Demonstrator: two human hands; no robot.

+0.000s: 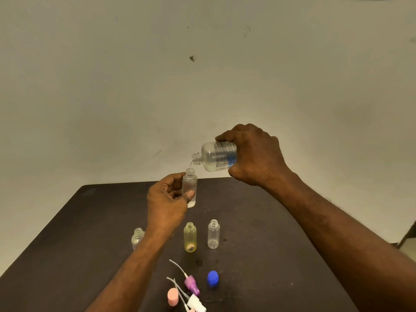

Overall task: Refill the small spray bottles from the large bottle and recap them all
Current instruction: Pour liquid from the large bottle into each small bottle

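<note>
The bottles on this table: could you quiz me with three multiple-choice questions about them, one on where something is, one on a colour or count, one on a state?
1. Where is the blue cap?
A. On the large bottle
B. On the table, near the spray tops
C. In the left hand

2. How many small bottles stand uncapped on the table?
A. One
B. Three
C. Five

3. How is the large bottle held?
A. Upright
B. Tipped, pouring
C. Lying on the table

Answers:
1 B, it sits beside the purple spray top.
2 B, a clear one, the yellow one, another clear one.
3 B, the right hand tilts it over the small bottle in the left hand.
</note>
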